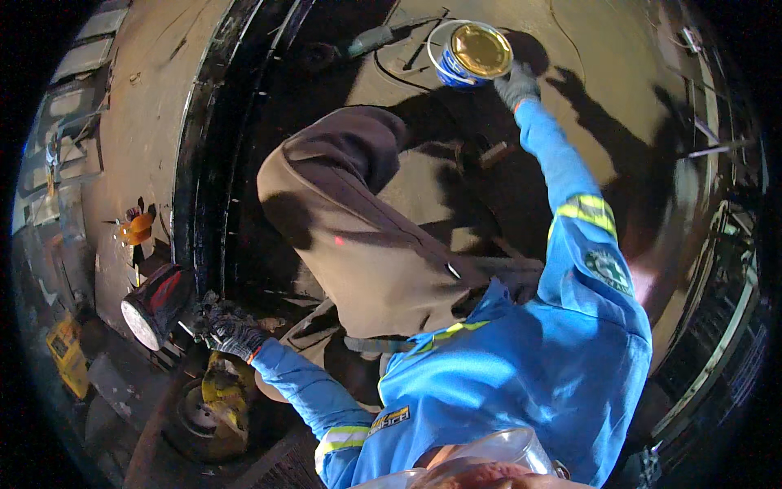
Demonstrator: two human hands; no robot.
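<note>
My right hand [517, 85], in a grey glove, reaches far forward with its fingers closed on the edge of a blue pail [463, 75]. The pail has a shiny gold-coloured round top and a white wire-like handle looped around its left side. At lower left, my left hand [232, 330] wears a dark knitted glove. Its fingers are curled in shadow, and what they hold is too dark to make out. Beside them is a black and red round-bodied thing with a pale disc face [142, 324], perhaps a lamp; a short metal rod lies between it and my fingers.
An angle grinder-like tool [371, 41] with a cable lies left of the pail. A dark metal beam [213, 147] runs along the left, with an orange object [137, 228] beyond it. A yellow piece [224, 395] sits near my left forearm. Metal framing [705, 359] lines the right.
</note>
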